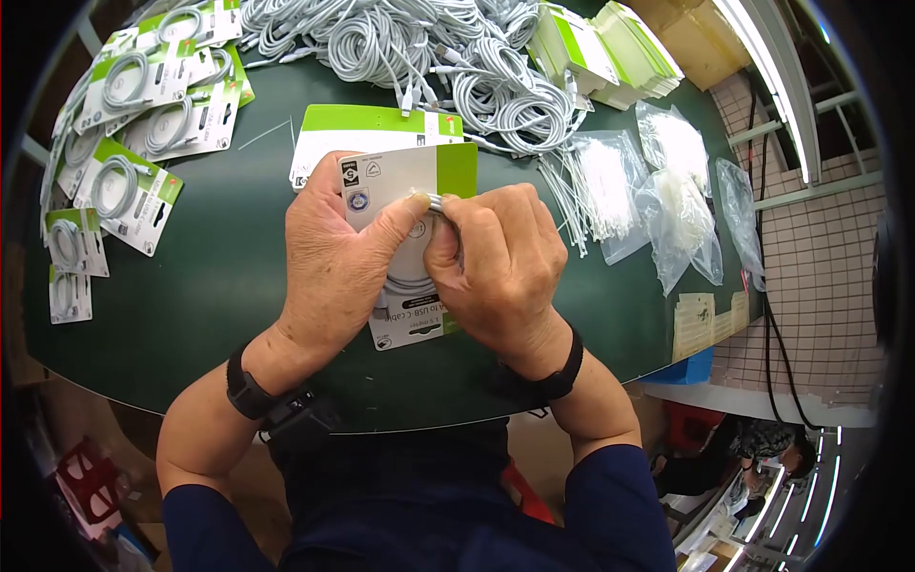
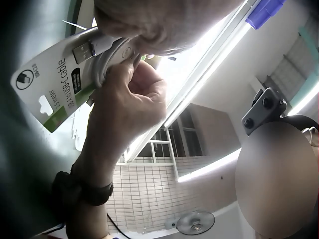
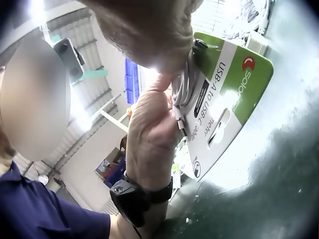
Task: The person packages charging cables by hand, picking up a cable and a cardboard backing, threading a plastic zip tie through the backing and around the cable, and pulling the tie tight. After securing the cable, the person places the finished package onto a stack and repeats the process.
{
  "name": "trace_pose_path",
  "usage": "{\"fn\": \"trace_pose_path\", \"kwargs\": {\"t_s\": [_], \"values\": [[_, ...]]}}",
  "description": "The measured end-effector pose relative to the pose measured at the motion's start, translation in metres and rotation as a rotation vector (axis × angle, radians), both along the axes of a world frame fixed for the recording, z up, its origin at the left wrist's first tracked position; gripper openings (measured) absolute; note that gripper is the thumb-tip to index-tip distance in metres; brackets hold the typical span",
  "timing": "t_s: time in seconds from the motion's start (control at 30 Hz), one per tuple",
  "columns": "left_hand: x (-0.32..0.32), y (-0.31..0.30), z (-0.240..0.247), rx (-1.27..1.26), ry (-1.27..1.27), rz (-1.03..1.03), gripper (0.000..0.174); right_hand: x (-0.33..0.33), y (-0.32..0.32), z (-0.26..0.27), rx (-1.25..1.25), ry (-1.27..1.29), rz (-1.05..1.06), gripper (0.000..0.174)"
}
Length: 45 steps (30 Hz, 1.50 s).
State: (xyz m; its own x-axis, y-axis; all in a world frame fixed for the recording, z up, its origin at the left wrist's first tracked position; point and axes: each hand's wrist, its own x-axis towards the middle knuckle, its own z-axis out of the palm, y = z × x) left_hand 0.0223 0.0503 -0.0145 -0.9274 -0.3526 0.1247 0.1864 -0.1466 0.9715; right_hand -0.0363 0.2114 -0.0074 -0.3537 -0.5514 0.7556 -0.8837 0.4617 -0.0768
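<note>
A white and green cable card [image 1: 457, 167] is held up in front of the body, with a coiled grey cable [image 1: 410, 284] against it. My left hand [image 1: 334, 253] grips the card's left edge, its thumb pressing near the top of the coil. The right hand [image 1: 500, 262] pinches the coil's top with thumb and forefinger, close to the left thumb. In the left wrist view, a USB plug [image 2: 85, 51] lies on the card [image 2: 37, 74]. The right wrist view shows the coil [image 3: 185, 87] against the card [image 3: 249, 79]; what the fingertips pinch is hidden.
Carded cables [image 1: 124, 86] are piled at the left. Loose grey cables [image 1: 372, 43] heap at the back, beside stacked cards [image 1: 620, 57]. Bags of white ties [image 1: 605, 181] lie on the right. A flat card [image 1: 315, 143] sits behind the hands on the green table [image 1: 191, 315].
</note>
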Motion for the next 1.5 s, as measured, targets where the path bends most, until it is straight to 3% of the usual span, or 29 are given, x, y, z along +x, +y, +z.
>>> {"fn": "trace_pose_path", "kwargs": {"t_s": [0.2,0.3,0.33,0.43,0.5,0.6,0.63,0.73,0.87,1.2,1.43,1.5], "values": [[-0.006,-0.006,0.004,-0.004,0.054,-0.014,0.032,-0.015,-0.003,0.004,-0.135,-0.004,0.085,0.044],[-0.005,-0.009,0.007,0.020,0.047,-0.035,0.035,-0.006,-0.002,0.007,-0.295,-0.379,0.012,0.056],[-0.005,-0.009,0.008,0.042,0.048,-0.046,0.037,-0.005,0.000,0.006,-0.315,-0.372,0.005,0.056],[-0.006,-0.007,0.002,-0.012,0.075,-0.020,0.043,-0.006,0.007,-0.002,-0.310,-1.143,0.169,0.060],[-0.007,-0.006,0.007,-0.052,0.105,-0.027,0.047,-0.011,0.011,-0.002,-0.369,-1.119,0.170,0.057],[-0.006,-0.005,0.018,-0.651,0.434,0.290,0.051,-0.018,0.014,0.000,-0.442,-1.088,0.184,0.052],[-0.004,-0.005,0.022,-0.661,0.452,0.276,0.051,-0.019,0.015,0.001,-0.484,-1.101,0.193,0.051],[0.007,-0.006,0.032,-1.324,0.523,0.037,0.043,-0.018,0.017,0.001,-0.578,-1.136,0.205,0.050],[-0.001,-0.001,0.020,-1.394,0.556,-0.017,0.030,-0.016,0.017,-0.001,-0.593,-1.112,0.170,0.048],[-0.006,-0.007,0.016,-1.306,0.511,-0.191,0.025,-0.008,0.013,-0.017,-0.519,-1.069,0.152,0.047],[-0.008,-0.009,0.014,-1.297,0.581,-0.128,0.028,-0.013,0.013,-0.009,-0.605,-1.044,0.206,0.045],[-0.006,-0.007,0.023,-1.162,0.569,-0.011,0.032,-0.017,0.017,-0.002,-0.684,-1.082,0.222,0.045]]}}
